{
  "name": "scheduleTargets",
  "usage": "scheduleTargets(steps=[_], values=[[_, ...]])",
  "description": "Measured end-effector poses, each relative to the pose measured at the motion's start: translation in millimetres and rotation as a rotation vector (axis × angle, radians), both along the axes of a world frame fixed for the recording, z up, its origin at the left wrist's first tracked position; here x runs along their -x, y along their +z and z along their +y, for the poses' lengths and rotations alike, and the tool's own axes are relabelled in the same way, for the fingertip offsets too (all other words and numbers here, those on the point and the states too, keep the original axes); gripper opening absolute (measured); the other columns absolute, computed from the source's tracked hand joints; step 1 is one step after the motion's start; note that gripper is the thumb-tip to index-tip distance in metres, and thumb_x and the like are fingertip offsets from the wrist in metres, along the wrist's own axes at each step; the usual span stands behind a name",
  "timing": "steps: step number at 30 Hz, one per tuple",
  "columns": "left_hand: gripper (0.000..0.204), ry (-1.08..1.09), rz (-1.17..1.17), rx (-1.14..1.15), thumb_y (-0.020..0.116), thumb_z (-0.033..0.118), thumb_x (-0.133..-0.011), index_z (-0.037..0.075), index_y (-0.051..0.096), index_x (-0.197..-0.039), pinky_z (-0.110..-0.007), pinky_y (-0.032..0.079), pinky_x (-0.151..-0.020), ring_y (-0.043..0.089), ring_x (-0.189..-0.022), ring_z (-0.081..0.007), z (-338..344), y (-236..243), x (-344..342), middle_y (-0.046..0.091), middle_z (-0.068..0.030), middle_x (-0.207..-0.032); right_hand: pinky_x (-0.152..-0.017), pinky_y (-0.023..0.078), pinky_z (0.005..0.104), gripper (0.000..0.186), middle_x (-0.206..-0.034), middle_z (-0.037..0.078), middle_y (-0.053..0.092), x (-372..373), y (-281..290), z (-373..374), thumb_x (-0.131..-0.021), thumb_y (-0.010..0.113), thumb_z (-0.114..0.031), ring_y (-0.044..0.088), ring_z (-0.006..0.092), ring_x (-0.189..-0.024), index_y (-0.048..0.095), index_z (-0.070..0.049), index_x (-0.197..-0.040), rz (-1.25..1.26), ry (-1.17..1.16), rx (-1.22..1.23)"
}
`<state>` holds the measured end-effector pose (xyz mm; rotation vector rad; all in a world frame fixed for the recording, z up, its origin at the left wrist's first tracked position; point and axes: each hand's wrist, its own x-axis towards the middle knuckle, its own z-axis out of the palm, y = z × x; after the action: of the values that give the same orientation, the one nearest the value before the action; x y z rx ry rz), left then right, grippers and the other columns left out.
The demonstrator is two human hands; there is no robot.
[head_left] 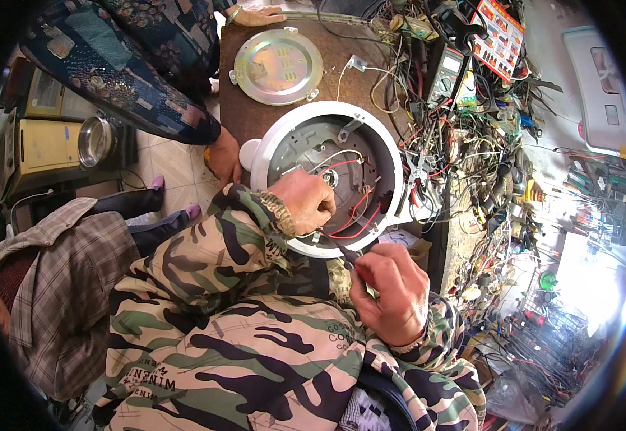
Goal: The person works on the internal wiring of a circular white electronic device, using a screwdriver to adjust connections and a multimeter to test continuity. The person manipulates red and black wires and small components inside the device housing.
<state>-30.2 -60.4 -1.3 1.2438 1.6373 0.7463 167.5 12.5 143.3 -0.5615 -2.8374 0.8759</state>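
Ideally, the dark tool (347, 253), clamped by fingers of the right hand (393, 293), is steered past red wires (354, 236); beneath the left hand (302, 201), whose fingers' grip cannot be told, lies the white housing (397, 176).

Downward fisheye from head height
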Motion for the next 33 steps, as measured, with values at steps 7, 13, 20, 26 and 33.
scheduleTargets(steps=[7, 13, 20, 26, 33], values=[[0.012, -0.006, -0.007, -0.009, 0.076, 0.015, -0.082, 0.006, 0.079, -0.09, -0.038, 0.059, -0.072, 0.076, -0.079, -0.0303, -0.4, -0.5, 0.2, 0.076, -0.0146, -0.083, -0.069, 0.058, 0.0414, 0.038, -0.101, 0.017, 0.065, -4.6, 6.9, -3.5, -0.074, 0.081, 0.001, 0.07, 0.0348, -0.082, 0.066, -0.001, -0.109, -0.13, -0.1, 0.053], [0.013, -0.006, -0.011, -0.004, 0.073, 0.013, -0.08, 0.007, 0.08, -0.089, -0.041, 0.059, -0.074, 0.076, -0.082, -0.0324, 0.3, 2.5, 0.2, 0.076, -0.0146, -0.084, -0.072, 0.057, 0.0428, 0.038, -0.105, 0.018, 0.063, -4.9, 0.9, 0.2, -0.072, 0.077, 0.005, 0.068, 0.0366, -0.086, 0.066, -0.001, -0.108, 0.004, -0.052, 0.085], [0.013, -0.004, 0.019, -0.01, 0.077, 0.015, -0.081, 0.007, 0.079, -0.091, -0.038, 0.059, -0.073, 0.076, -0.08, -0.0297, 0.1, -2.5, -2.0, 0.076, -0.0133, -0.083, -0.074, 0.057, 0.0437, 0.038, -0.107, 0.018, 0.063, -9.5, -1.1, -1.0, -0.069, 0.074, 0.008, 0.068, 0.037, -0.088, 0.066, -0.001, -0.105, 0.012, -0.041, 0.095], [0.013, -0.017, 0.025, -0.009, 0.076, 0.014, -0.081, 0.007, 0.079, -0.091, -0.039, 0.059, -0.073, 0.076, -0.08, -0.0302, 0.6, -1.9, -1.7, 0.076, -0.0134, -0.083, -0.073, 0.056, 0.0432, 0.037, -0.106, 0.018, 0.063, -9.4, 0.1, -1.7, -0.069, 0.075, 0.009, 0.067, 0.0361, -0.087, 0.066, -0.001, -0.103, 0.015, -0.061, 0.09], [0.012, -0.035, 0.009, -0.03, 0.075, 0.013, -0.08, 0.006, 0.079, -0.09, -0.039, 0.059, -0.072, 0.076, -0.08, -0.0304, 1.1, 0.9, -0.3, 0.076, -0.0138, -0.083, -0.07, 0.057, 0.041, 0.035, -0.104, 0.017, 0.065, -9.3, -0.1, -2.7, -0.07, 0.076, 0.009, 0.069, 0.034, -0.083, 0.067, -0.001, -0.102, 0.058, -0.102, 0.097]])
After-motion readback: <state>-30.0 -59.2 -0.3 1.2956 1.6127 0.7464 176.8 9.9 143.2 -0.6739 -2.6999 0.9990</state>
